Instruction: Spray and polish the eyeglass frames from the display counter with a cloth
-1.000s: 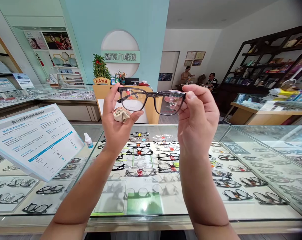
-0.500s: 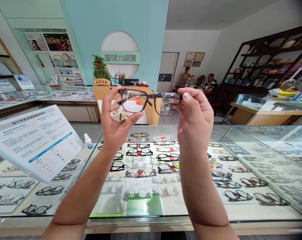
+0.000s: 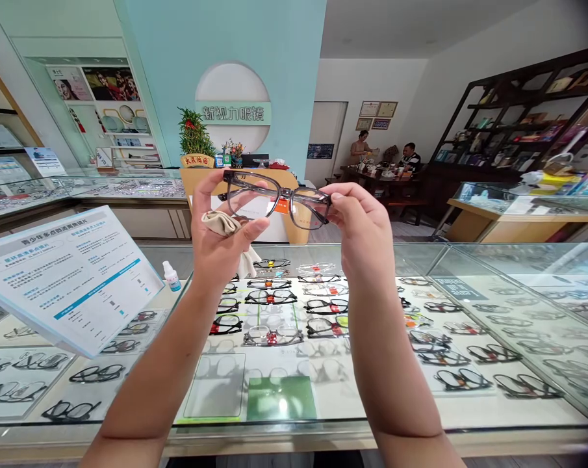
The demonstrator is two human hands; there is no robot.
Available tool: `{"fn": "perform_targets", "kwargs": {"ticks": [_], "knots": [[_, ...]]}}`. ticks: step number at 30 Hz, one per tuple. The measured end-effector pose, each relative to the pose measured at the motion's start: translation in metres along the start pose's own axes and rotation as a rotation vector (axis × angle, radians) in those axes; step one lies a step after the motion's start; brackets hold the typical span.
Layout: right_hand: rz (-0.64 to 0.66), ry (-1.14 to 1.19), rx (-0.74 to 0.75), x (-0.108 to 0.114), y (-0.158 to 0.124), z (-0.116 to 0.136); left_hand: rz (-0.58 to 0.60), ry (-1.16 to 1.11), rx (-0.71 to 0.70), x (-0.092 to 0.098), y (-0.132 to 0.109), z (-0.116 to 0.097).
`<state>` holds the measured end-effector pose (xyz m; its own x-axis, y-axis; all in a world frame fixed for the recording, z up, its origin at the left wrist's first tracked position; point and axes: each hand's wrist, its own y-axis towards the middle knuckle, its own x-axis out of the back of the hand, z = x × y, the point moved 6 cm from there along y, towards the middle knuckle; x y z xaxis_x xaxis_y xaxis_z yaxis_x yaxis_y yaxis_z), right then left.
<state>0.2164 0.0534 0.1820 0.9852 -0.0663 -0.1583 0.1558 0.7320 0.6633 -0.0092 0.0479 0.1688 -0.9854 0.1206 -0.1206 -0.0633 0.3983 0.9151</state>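
A pair of dark-rimmed eyeglasses [image 3: 284, 193] with clear lenses is held up between my hands, above the glass counter. My left hand [image 3: 220, 240] grips the frame at its left end with the fingertips. A beige cloth [image 3: 220, 223] is tucked in the same hand, and part of it hangs out below the thumb. My right hand [image 3: 366, 231] pinches the frame's right end between thumb and fingers. The glasses tilt a little, right end lower. An orange-red tag shows behind or through the lens area; I cannot tell which.
Under the glass countertop [image 3: 284, 426] lie rows of spectacle frames [image 3: 271, 296]. A printed sign [image 3: 74, 273] and a small white bottle [image 3: 171, 276] stand at the left. Beyond are a wooden desk [image 3: 298, 224] and two people at a table [image 3: 381, 174].
The glasses have shifted left and turned, their right end now lower. My right hand has moved left with them. More of the cloth now shows below my left hand.
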Motion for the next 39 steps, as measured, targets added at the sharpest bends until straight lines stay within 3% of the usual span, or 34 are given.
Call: {"fn": "perform_targets", "kwargs": {"ticks": [10,16,23,32,39], "knots": [[0.076,-0.037,-0.076,-0.001,0.002,-0.005,0.034,-0.041,-0.079,0.004,0.003,0.005],[0.106,-0.024,0.047,-0.004,0.0,0.007,0.076,0.019,0.117,0.011,0.003,0.009],[0.396,-0.033,-0.104,-0.022,-0.008,0.005,0.172,-0.056,0.233,0.005,0.002,0.009],[0.479,0.014,-0.151,-0.023,-0.01,0.004,0.158,-0.086,0.241,0.006,0.003,0.007],[0.471,-0.004,-0.087,-0.025,-0.01,0.009,0.192,-0.098,0.244,0.002,0.003,0.005]]}}
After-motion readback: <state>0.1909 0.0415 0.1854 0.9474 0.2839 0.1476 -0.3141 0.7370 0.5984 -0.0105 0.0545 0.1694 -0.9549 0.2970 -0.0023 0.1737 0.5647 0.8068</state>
